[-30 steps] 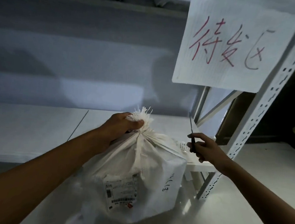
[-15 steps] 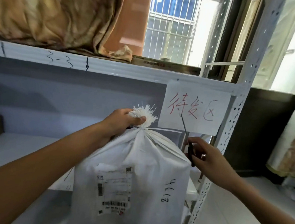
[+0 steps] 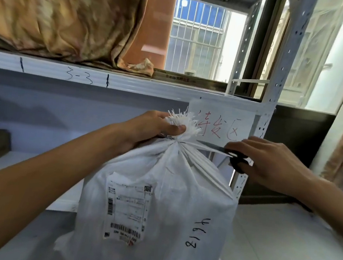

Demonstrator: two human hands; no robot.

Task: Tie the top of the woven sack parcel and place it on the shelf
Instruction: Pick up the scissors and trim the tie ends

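By the front edge of the white shelf [image 3: 129, 84], near its right end, the left hand [image 3: 156, 126] is gripping the upright woven sack [image 3: 160, 201] by its gathered top, while the right hand [image 3: 267, 159], just to the right, is holding scissors [image 3: 216, 148] pointing level at the neck.

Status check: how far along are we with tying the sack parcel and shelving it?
Done: the woven sack is bunched tight at the neck under its frayed top; the tie itself I cannot make out. In hand: the left hand grips that top, and the right hand holds scissors, blades pointing at the neck. Left: the sack is in front of the shelf board, not on it.
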